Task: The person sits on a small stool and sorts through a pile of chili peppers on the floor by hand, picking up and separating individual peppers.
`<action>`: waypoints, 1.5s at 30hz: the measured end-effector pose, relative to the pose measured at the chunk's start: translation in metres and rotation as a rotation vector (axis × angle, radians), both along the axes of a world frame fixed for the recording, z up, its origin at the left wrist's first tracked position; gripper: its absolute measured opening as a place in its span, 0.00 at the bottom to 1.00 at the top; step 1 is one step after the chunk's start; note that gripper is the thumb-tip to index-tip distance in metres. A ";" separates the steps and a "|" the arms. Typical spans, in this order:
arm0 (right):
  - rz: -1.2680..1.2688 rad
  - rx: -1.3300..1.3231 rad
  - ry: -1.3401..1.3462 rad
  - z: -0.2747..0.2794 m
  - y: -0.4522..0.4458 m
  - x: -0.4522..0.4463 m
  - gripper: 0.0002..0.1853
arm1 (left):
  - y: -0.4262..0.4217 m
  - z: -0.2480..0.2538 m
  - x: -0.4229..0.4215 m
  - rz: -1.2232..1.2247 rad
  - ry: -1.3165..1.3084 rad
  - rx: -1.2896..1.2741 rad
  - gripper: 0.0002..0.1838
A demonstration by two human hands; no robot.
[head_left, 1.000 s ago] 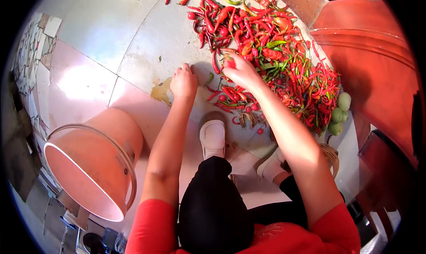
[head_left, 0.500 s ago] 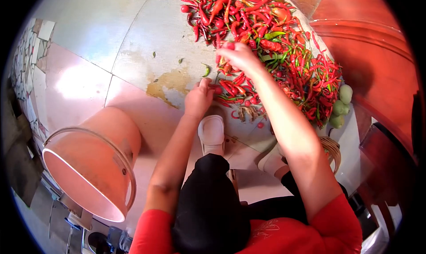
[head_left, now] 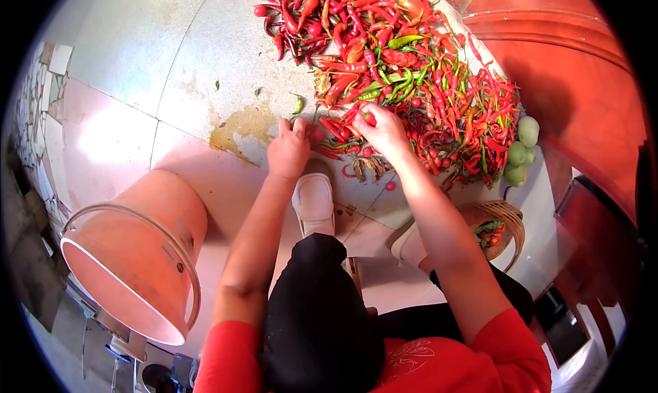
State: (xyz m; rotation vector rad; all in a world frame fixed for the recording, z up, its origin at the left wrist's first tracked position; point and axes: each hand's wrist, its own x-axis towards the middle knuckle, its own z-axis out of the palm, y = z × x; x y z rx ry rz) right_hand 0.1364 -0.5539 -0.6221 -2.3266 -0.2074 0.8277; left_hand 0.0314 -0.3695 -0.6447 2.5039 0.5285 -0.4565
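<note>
A broad pile of red and green chili peppers (head_left: 411, 64) lies on the tiled floor (head_left: 205, 70). My right hand (head_left: 384, 129) is at the pile's lower edge, its fingers closed on a red pepper (head_left: 369, 118). To its left, my left hand (head_left: 289, 149) hovers over the floor beside a brown stain (head_left: 240, 129), fingers bent; whether they hold anything is too blurred to tell. Just above the left hand is a small green pepper (head_left: 297, 105). A dried brown husk (head_left: 368, 168) and a small round red fruit (head_left: 391, 186) sit below the pile.
A pink bucket (head_left: 164, 208) lies tipped at the left. Green fruits (head_left: 517, 153) rest at the pile's right edge. A wicker basket (head_left: 515, 232) with some peppers stands by my right leg. Red furniture (head_left: 562, 84) is at the right.
My right hand has moved down from the middle of the pile to its lower edge. My left hand moved toward the pile, then drew back slightly left. More of the basket shows.
</note>
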 end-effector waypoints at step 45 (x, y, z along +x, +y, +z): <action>0.380 -0.177 -0.342 -0.020 0.029 -0.009 0.20 | 0.006 -0.006 -0.013 0.853 0.077 -0.894 0.09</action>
